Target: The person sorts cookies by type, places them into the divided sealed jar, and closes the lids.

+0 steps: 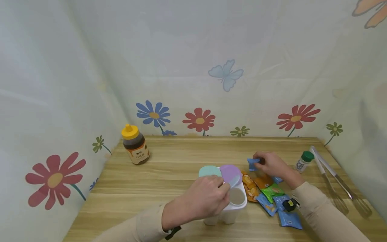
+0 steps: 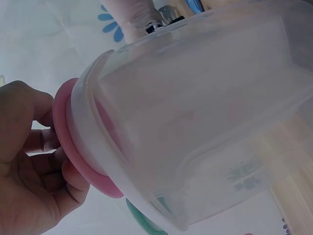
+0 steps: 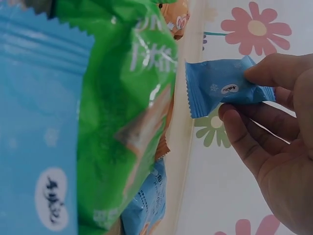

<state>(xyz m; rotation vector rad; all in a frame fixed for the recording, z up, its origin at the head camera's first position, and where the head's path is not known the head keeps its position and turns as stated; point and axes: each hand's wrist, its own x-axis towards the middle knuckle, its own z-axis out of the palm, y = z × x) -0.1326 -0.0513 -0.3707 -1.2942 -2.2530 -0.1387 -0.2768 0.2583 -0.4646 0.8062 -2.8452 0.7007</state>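
My left hand (image 1: 208, 196) is over the front of a white container with round lids (image 1: 243, 201). At its fingertips, a pale blue lid (image 1: 234, 182) stands tilted beside an uncovered round opening (image 1: 237, 196). In the left wrist view, a pink lid (image 2: 88, 166) sits on the container right by the curled fingers and hides part of them. A teal lid (image 1: 210, 171) and a purple lid (image 1: 230, 173) cover the rear compartments. My right hand (image 1: 273, 164) pinches a small blue snack packet (image 3: 222, 85) between thumb and fingers, raised above other packets.
Right of the container lie several packets: orange ones (image 1: 249, 186), a green one (image 1: 272, 192) and blue ones (image 1: 290, 220). Beyond them are a green-capped shaker (image 1: 303, 162) and metal tongs (image 1: 335, 181). A yellow-capped honey bottle (image 1: 136, 146) stands at the back left.
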